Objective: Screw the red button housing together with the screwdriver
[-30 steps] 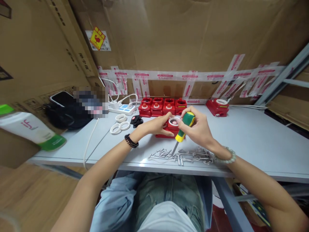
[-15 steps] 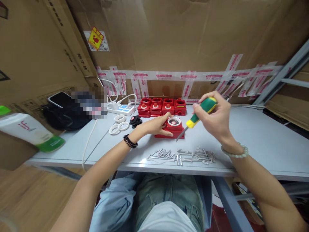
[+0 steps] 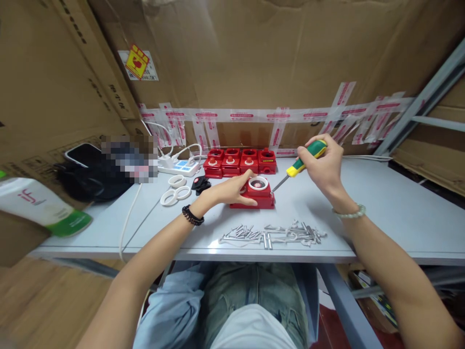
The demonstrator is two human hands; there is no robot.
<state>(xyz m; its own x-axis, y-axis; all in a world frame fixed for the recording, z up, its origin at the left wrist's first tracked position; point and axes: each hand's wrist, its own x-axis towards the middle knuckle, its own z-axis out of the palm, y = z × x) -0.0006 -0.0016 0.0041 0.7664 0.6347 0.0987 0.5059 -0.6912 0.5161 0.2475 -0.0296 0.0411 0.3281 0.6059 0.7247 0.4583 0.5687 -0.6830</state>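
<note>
Screwdriver [image 3: 308, 157] sits clamped in the right hand [image 3: 326, 167] while the left hand [image 3: 232, 190] clasps a red box [image 3: 264, 199].

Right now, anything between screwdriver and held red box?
Nothing visible. The screwdriver, in the right hand, has its tip at or near the right end of the red box. The left hand holds the other end; the screws lie clear, on the near side.

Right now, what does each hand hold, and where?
Right hand: the screwdriver, by its green handle. Left hand: the nearest red housing, by its left end.
</note>
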